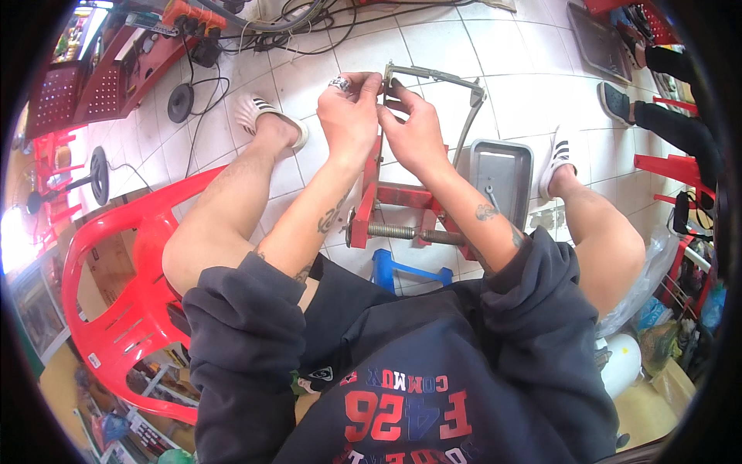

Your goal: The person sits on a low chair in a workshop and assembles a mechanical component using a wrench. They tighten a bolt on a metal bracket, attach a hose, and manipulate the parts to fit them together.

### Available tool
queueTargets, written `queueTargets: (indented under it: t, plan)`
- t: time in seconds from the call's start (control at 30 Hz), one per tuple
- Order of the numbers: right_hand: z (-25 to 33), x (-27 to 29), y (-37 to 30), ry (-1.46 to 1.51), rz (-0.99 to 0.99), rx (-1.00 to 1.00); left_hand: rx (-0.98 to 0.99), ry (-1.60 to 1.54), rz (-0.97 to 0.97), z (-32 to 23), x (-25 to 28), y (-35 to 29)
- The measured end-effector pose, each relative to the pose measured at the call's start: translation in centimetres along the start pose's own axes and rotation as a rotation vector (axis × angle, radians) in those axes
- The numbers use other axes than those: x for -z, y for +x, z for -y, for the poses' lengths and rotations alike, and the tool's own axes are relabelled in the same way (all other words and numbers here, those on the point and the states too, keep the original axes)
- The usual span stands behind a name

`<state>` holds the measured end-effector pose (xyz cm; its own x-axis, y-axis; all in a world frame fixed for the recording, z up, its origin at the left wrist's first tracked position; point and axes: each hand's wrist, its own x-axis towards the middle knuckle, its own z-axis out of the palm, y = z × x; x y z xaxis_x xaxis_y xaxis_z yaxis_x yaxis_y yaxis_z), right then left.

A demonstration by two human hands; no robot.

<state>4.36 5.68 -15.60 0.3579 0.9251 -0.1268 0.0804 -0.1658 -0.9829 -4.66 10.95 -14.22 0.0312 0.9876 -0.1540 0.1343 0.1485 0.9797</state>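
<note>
Ahead of me, both hands meet at the upright end of a thin, bent grey metal frame (433,74). My left hand (349,112) is closed, thumb and fingers pinched against that upright from the left. From the right, my right hand (415,127) has its fingers curled round the same upright, with the thumb near the bar. Anything small between the fingertips is hidden. The frame runs right from my hands, then bends down behind my right forearm. Below my hands is a red metal stand (396,193) with a threaded screw (390,230) across its near side.
A grey tray (501,182) with a small metal tool lies right of the stand. A blue stool (382,271) sits close to me. On my left is a red plastic chair (124,294). Black cables (309,31) cross the far tiles. Another person's shoe (614,103) is at right.
</note>
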Motion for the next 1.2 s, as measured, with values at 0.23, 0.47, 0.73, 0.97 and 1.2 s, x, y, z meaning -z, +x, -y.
queueTargets:
  t: [0.23, 0.47, 0.73, 0.97, 1.2]
  plan:
    - [0.0, 0.8, 0.7, -0.028, 0.044, -0.057, 0.174, -0.217, -0.084, 1.0, -0.8, 0.8]
    - [0.1, 0.2, 0.4, -0.015, -0.022, -0.018, 0.129, -0.125, -0.084, 1.1, -1.2, 0.8]
    - [-0.8, 0.9, 1.4, -0.053, -0.005, -0.049, 0.112, -0.099, -0.133, 1.1, -1.6, 0.7]
    - [-1.3, 0.4, 1.2, -0.019, -0.051, -0.026, 0.191, -0.079, -0.134, 0.8, -1.6, 0.8]
    - [-0.4, 0.6, 1.4, -0.011, -0.016, -0.049, 0.257, -0.211, -0.157, 1.4, -1.4, 1.2]
